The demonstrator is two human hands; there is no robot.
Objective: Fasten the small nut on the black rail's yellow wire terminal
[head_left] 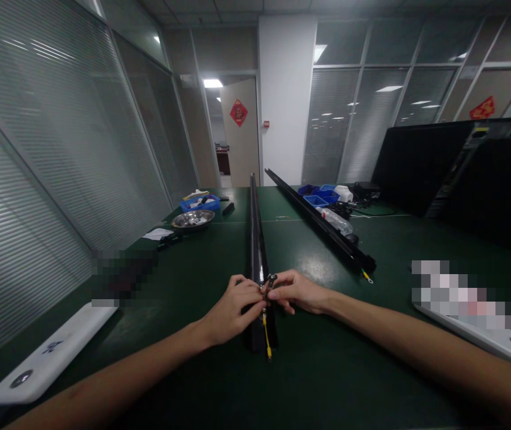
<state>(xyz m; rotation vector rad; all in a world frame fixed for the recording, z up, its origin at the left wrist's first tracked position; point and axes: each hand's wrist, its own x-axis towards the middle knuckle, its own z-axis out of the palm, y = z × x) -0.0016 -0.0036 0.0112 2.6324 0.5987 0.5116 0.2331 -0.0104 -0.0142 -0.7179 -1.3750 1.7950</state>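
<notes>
"How many rails do you count?"

"Two. One black rail (256, 239) runs straight away from you down the middle of the desk (184, 394), its near end at your hands. The second rail (322, 224) lies apart on your right, slanting. Each shows one yellow lead at its near end: the first lead (267, 337) just below your fingers, the other lead (366, 276) well to the right."

"And my grip?"

"Your right hand (302, 291) pinches one small dark piece (272, 278) between thumb and finger, above the rail. Your left hand (240, 307) is narrow, fingertips gathered at the rail; whether they have closed on anything, I cannot tell."

"What else?"

"Two white devices, a left one (54, 352) and a right one (497, 341), each partly blurred out. One metal bowl (193, 219), and one clear bottle (336, 221) beyond the second rail."

"Anything hard to make out?"

"The piece's shape, mostly behind your fingers. The blue trays (316, 200) at the right overlap too much to count, and your forearms are cut off at the picture's edges."
</notes>
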